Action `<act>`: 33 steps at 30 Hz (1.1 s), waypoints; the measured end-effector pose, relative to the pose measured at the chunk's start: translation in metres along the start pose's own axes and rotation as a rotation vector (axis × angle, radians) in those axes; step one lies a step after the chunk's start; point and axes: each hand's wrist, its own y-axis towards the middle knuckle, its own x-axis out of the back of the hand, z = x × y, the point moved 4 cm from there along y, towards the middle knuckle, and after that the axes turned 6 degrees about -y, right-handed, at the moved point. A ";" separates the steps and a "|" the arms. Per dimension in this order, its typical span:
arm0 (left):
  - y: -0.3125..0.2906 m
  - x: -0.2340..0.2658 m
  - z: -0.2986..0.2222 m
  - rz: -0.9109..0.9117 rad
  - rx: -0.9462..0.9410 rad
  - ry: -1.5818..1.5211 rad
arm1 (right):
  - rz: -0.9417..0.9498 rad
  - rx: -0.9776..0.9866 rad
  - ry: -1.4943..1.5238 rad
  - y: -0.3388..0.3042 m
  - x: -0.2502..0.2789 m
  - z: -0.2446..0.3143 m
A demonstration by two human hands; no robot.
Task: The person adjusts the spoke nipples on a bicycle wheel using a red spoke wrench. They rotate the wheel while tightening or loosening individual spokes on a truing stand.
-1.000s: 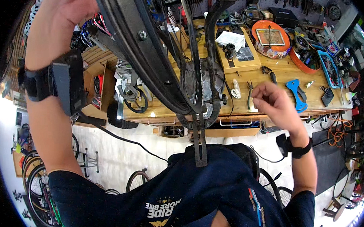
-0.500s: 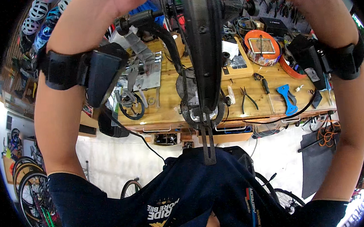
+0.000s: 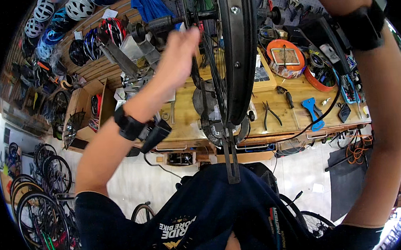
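Workbench (image 3: 184, 130): wooden
Bike wheel (image 3: 239, 48): right of left hand (image 3: 180, 54)
Left hand: blurry, can't tell its grip
Right hand: out of view

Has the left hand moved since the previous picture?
Yes. Against the left-side stand knob, the left hand has dropped from above it to below and right of it in view.

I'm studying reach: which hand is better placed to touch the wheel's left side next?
Probably the left hand, raised on that side of the wheel; the right hand is out of view.
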 end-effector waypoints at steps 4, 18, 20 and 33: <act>-0.043 -0.034 0.025 0.222 0.379 -0.256 | 0.304 0.095 0.004 0.008 0.007 0.004; -0.039 -0.026 0.040 0.181 0.124 -0.229 | 0.325 0.085 0.198 0.095 0.017 -0.003; -0.053 -0.017 0.046 0.144 0.094 -0.199 | 0.458 0.115 0.334 0.087 -0.005 -0.012; -0.045 -0.015 0.016 0.235 0.165 -0.381 | -0.399 0.020 -0.029 0.007 0.102 -0.111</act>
